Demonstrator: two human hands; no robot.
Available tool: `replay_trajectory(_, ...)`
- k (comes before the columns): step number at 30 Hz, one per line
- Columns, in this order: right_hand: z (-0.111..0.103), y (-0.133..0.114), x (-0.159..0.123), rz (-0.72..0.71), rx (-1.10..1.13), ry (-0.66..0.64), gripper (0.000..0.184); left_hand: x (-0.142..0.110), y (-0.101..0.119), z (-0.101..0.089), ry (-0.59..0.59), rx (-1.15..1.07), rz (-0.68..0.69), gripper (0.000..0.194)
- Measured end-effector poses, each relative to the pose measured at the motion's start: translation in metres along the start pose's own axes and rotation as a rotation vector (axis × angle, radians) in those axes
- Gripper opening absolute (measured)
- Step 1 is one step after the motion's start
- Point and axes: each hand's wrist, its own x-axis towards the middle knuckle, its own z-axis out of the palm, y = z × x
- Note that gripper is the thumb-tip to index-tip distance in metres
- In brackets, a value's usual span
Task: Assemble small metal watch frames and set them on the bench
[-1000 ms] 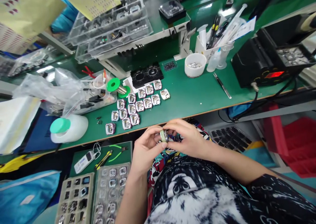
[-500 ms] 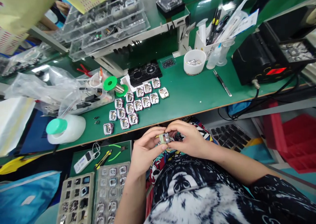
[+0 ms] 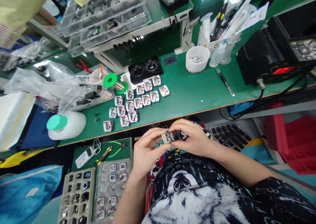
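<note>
Over my lap, just off the bench's front edge, both hands pinch one small square metal watch case (image 3: 170, 137) with a pale yellowish-green side. My left hand (image 3: 149, 148) grips its left side between thumb and fingers. From the right, my right hand (image 3: 191, 136) closes thumb and fingertips on its other side. Fine detail inside the case is too small to make out. On the green bench, several similar watch cases (image 3: 138, 103) stand in loose rows, left of and beyond my hands.
Tweezers (image 3: 225, 82) lie right of a white round cup (image 3: 197, 59). A black soldering station (image 3: 266, 58) stands at the right. A solder spool (image 3: 115, 82) and a white bottle with a green cap (image 3: 71, 123) are at left. Parts trays (image 3: 95, 171) sit lower left.
The view has shifted slightly. The case between my fingers is turned a little, and both hands stay closed on it.
</note>
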Motion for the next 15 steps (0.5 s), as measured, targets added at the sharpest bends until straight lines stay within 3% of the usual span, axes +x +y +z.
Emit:
replay_trajectory(4, -0.0001, 0.0058, -0.002, -0.084, -0.045, 0.008, 0.029, -0.0012, -0.0022, 0.0009, 0.014, 0.012, -0.002, 0.047)
replay_trajectory(15, 0.0029, 0.0039, -0.0079, -0.116, -0.103, 0.038, 0.027, -0.0078, 0.0008, 0.0063, 0.046, 0.019, -0.001, 0.049)
